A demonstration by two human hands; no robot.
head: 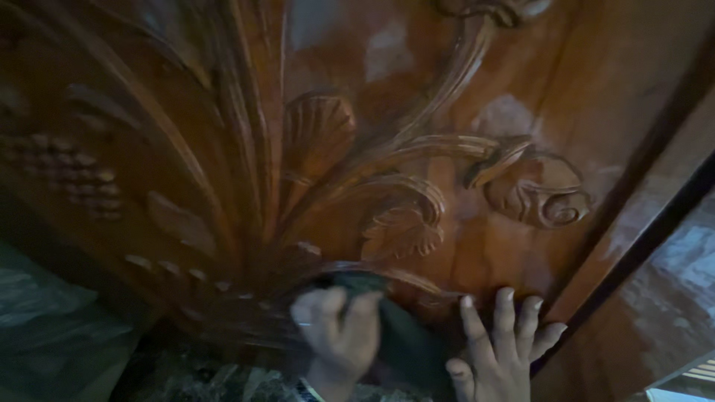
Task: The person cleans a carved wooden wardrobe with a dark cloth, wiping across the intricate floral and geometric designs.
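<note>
A large carved wooden panel [417, 89], glossy reddish brown, fills nearly everything above and around both hands. Its surface carries raised carving: long sweeping stems [246, 126] fan upward from just above the left hand, a shell-like leaf [316, 130] sits higher above that hand, and a curled leaf [402, 231] lies just above the gap between the two hands. A carved rosebud [540, 193] stands above the right hand, well apart from its fingertips. Far to the left of the left hand a cluster of small round carved beads like grapes [67, 167] shows dimly. Pale dull patches mark the flat wood above the rosebud. A dark frame edge [633, 223] runs diagonally just to the right of the right hand, with another brown board [655, 313] beyond it.

A dark cloth [406, 339] lies between the hands, bunched against the lower carving; it reaches up past the left hand's fingers and down toward the right hand's thumb.

The left hand [339, 331] is curled narrowly around the cloth, gripping it and pressing it to the carved wood. The right hand [503, 346] is spread wide, fingers apart and flat on the panel, holding nothing, its thumb just beside the cloth.

Below the left hand the surface is dark and blurred; I cannot tell what it is.
</note>
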